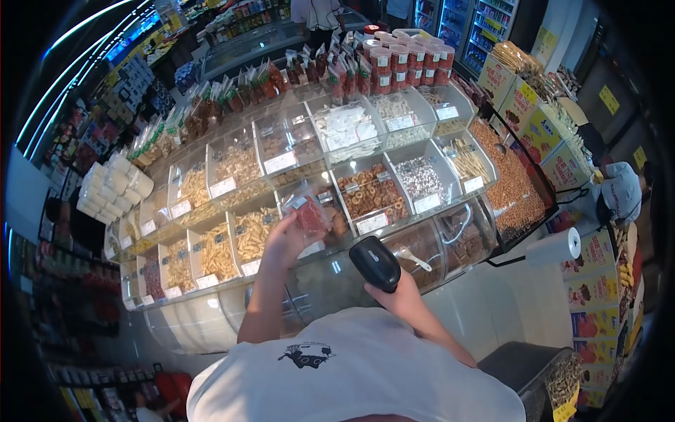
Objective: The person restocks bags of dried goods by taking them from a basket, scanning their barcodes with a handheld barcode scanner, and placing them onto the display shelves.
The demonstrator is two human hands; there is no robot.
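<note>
In my left hand is a clear plastic bag with red contents and a small label, held up over the front row of bins. What exactly the red food is, I cannot make out. My right hand grips a black barcode scanner, whose rounded head is to the right of the bag and below it. Behind the scanner is a bin of brown ring-shaped dried pieces. Left of the bag is a bin of pale yellow dried strips.
Several clear-lidded bins with white price cards fill the stepped counter. Red-filled jars and hanging bags line its back. White tubs stack at left. At right are a peanut-like heap, a bag roll and a person's white cap.
</note>
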